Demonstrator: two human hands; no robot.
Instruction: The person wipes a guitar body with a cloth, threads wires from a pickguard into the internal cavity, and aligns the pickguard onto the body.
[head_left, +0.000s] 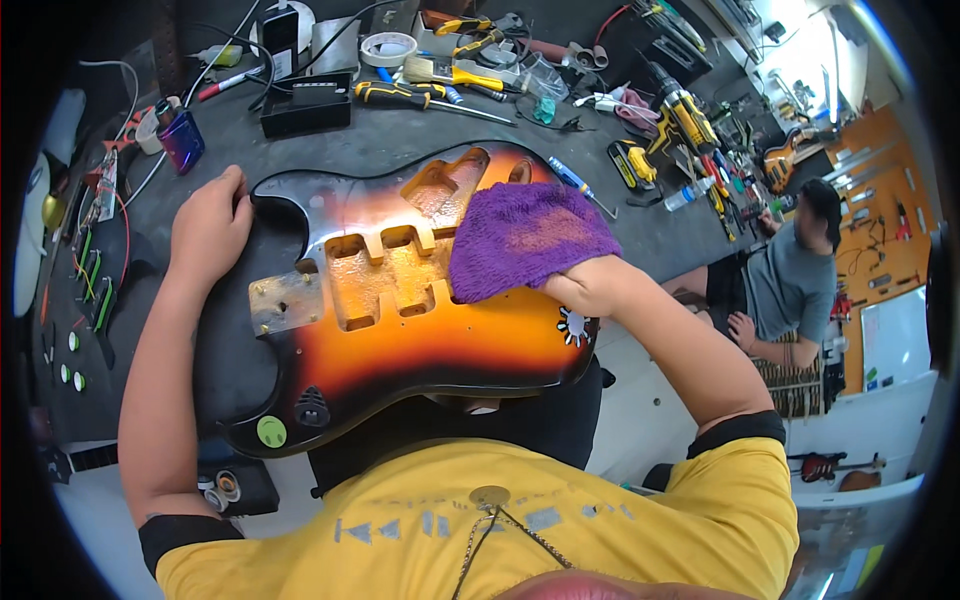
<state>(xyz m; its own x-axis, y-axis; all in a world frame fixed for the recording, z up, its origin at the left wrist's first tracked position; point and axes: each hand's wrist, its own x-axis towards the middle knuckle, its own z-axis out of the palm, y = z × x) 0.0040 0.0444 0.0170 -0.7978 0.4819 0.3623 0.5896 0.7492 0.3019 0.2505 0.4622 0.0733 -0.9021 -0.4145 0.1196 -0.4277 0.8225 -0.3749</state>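
The guitar body (400, 330) lies flat on the dark grey workbench (380, 140) in front of you, its lower edge over the bench rim, near your chest. It is glossy, with a sunburst finish: black at the edge, then red-orange, then amber in the middle. The finish looks worn and dull around the bare wooden cavities, which have rough, pale walls. When you rub near these cut-outs, keep the cloth flat, I think, so that it does not catch on their sharp edges, and press evenly on the smooth lacquer.

Your right hand (590, 285) grips the purple cloth (525, 240) at its lower corner; the fingers are closed into the cloth, which is thick, soft and fluffy and covers the upper right part of the body. Your left hand (210, 225) rests on the upper horn, fingers curled over the black edge and holding nothing else; it should stay firm so the body does not slide.

Behind, there are screwdrivers (425, 95), a yellow drill (680, 115) and a tape roll (388, 47).
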